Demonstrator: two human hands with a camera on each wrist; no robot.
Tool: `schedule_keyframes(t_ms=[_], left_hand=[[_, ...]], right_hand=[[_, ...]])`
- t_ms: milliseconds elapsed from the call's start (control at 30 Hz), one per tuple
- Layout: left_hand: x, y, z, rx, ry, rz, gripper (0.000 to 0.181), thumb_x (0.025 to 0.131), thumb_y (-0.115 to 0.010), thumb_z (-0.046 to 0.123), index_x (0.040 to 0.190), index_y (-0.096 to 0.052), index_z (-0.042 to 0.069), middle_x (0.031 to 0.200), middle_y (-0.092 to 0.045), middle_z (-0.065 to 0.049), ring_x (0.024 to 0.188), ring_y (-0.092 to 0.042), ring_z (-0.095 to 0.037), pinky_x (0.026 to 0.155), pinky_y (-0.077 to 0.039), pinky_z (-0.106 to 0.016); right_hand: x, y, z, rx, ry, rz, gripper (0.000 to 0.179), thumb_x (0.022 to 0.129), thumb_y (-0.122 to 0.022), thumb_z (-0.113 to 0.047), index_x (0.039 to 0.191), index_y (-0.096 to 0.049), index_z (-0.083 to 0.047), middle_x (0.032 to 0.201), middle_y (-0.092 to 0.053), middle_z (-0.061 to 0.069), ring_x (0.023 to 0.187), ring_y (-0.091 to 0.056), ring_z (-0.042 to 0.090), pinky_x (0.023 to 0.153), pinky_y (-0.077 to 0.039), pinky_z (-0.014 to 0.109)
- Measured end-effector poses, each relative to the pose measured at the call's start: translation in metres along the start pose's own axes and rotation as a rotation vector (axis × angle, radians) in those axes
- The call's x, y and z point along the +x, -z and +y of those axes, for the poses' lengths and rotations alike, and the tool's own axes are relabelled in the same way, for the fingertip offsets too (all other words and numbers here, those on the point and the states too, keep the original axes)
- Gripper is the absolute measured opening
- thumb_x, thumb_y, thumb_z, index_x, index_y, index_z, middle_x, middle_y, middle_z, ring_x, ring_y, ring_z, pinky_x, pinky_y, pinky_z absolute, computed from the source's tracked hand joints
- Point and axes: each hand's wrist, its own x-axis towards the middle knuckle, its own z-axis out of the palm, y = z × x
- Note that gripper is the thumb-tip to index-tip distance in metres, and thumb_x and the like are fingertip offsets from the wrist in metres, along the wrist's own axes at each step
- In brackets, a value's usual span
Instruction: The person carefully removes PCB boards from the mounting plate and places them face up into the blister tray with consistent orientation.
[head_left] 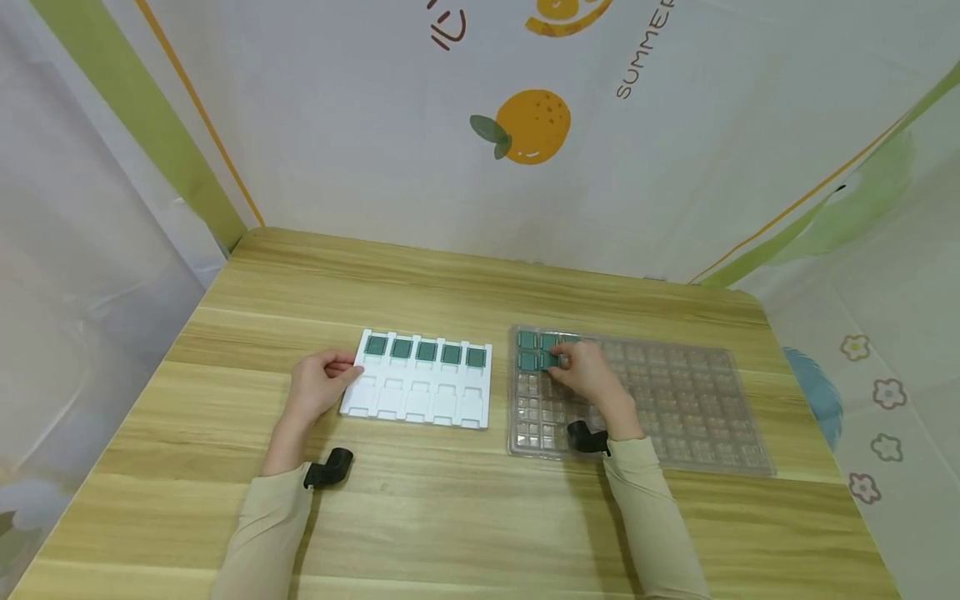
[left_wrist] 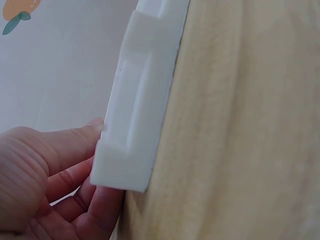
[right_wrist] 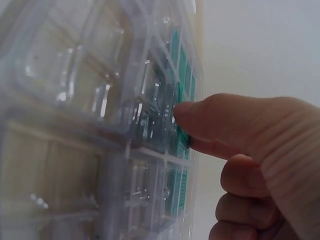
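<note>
My left hand (head_left: 321, 386) grips the left edge of a white plastic tray (head_left: 420, 373), thumb on top and fingers below the rim in the left wrist view. Several green square chips (head_left: 426, 352) fill its far row of pockets; the near row holds none. Over at the right, my right hand (head_left: 588, 375) pinches a green square chip (right_wrist: 181, 131) between thumb and index finger, in the second row of a clear plastic tray (head_left: 678, 400). More green chips (head_left: 528, 339) sit in that tray's far left pockets, one partly hidden by the hand.
Both trays lie on a wood-grain table (head_left: 420, 500), with a strip of tabletop between them. A black wrist camera (head_left: 330, 468) is on the left forearm, another (head_left: 587, 437) on the right, over the clear tray. A printed white curtain (head_left: 375, 125) hangs behind the table.
</note>
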Motion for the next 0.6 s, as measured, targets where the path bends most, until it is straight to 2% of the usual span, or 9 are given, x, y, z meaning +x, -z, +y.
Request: schedule_keyframes(t_ms=[333,600], left_hand=[[0.0002,0.0004,0.0002,-0.003,0.007,-0.004,0.022,0.085,-0.068,0.007,0.097,-0.066,-0.011,0.086,-0.065,-0.023,0.078,-0.061,-0.031,0.063,-0.044,-0.018],[0.001,-0.0003,0.0002,0.002,0.011,0.002,0.021,0.084,-0.068,0.006,0.097,-0.066,-0.01,0.087,-0.066,-0.022,0.079,-0.061,-0.03,0.063,-0.044,-0.017]], right_hand=[[0.0004,0.0,0.0016,-0.005,0.005,-0.004,0.029,0.083,-0.069,-0.005,0.109,-0.064,0.009,0.049,-0.042,-0.003,0.044,-0.03,0.007,0.043,-0.027,0.021],[0.0018,-0.0031,-0.0035,-0.067,0.073,0.075,0.026,0.081,-0.072,-0.008,0.103,-0.068,0.006,0.046,-0.033,-0.007,0.041,-0.026,0.006,0.042,-0.025,0.02]])
